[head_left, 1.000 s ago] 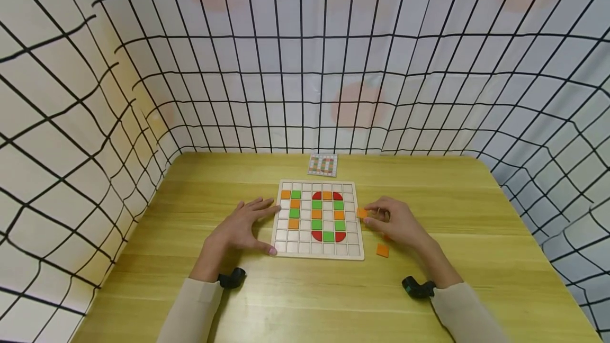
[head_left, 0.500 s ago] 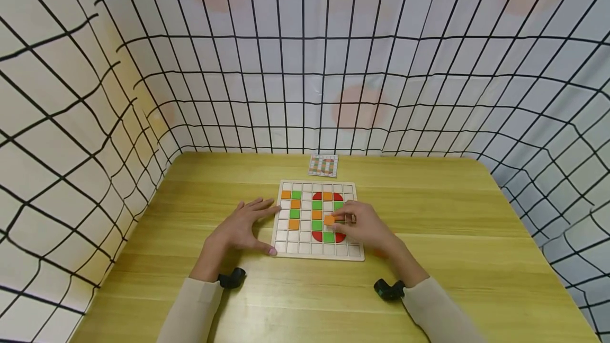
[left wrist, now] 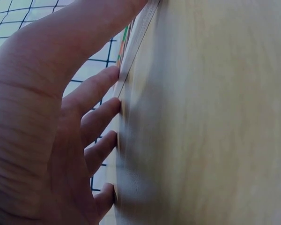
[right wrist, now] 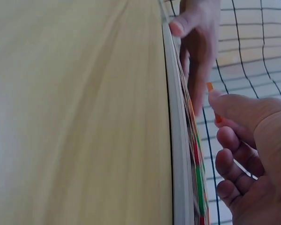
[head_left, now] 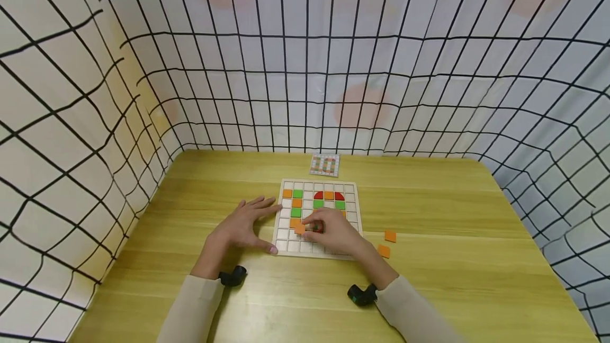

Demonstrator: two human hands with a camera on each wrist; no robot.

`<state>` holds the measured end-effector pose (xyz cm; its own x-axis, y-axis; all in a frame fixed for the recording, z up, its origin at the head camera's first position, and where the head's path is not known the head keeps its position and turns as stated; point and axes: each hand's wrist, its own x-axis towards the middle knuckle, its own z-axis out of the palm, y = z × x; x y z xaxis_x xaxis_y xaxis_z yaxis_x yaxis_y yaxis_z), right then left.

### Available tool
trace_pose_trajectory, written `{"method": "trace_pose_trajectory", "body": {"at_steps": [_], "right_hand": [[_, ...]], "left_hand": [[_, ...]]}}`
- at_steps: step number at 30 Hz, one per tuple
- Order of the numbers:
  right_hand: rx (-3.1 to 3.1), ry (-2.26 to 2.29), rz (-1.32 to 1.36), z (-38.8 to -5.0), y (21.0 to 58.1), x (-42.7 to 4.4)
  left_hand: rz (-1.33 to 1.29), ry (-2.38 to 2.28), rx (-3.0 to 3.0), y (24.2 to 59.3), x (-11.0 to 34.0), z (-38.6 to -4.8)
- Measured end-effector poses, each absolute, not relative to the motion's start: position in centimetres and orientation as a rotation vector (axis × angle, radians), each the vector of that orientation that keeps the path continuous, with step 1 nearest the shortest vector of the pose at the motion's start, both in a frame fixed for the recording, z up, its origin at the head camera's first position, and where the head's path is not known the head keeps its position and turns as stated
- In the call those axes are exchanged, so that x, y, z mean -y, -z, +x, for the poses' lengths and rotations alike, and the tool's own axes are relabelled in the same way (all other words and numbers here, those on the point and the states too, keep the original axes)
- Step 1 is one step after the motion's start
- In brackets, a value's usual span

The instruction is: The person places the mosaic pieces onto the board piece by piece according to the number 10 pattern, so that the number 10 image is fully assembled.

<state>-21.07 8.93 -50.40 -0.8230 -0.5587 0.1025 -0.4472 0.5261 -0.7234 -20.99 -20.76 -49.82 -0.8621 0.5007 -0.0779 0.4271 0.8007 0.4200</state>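
Note:
A light wooden grid board point(head_left: 281, 247) lies on the table, with orange and green square tiles and red rounded tiles set in its cells. My right hand point(head_left: 335, 232) pinches an orange tile point(head_left: 299, 229) between thumb and index finger over the lower left part of the board; in the right wrist view that orange tile point(right wrist: 217, 112) is held apart from the surface. Part of the right-hand tile pattern is hidden under this hand. Along the board's left edge, my left hand point(head_left: 243, 226) rests with fingers spread, thumb at the lower left corner. The left wrist view shows its fingertips point(left wrist: 113, 72) against the edge.
Two loose orange tiles, an upper one point(head_left: 390, 236) and a lower one point(head_left: 383, 251), lie right of the board. A small printed pattern card point(head_left: 324, 164) lies behind it. Black grid netting point(head_left: 305, 73) surrounds the table's back and sides.
My right hand has carried the orange tile leftward from beside the board's right edge to above its lower left part. The left hand has stayed at the board's edge.

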Motion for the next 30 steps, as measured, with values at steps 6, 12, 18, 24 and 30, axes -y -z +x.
{"method": "trace_pose_trajectory", "body": {"at_steps": [6, 12, 18, 24, 30], "right_hand": [[-2.629, 1.15, -0.903, -20.9, 50.6, -6.7], [-2.625, 1.107, -0.951, -20.9, 51.0, -5.3], [-2.667, 1.008, -0.929, -20.7, 51.1, -4.6], [-2.687, 0.997, -0.93, -20.6, 51.1, -4.5], [-2.667, 1.026, -0.937, -20.5, 51.0, -4.6]], "left_hand": [[0.743, -0.599, -2.796, 49.7, 20.7, -21.1], [0.738, -0.601, -2.8, 50.0, 20.7, -21.2], [0.742, -0.597, -2.801, 50.1, 20.9, -21.2], [0.752, -0.594, -2.804, 50.1, 20.8, -21.3], [0.731, -0.592, -2.795, 50.1, 20.8, -21.2]]}}
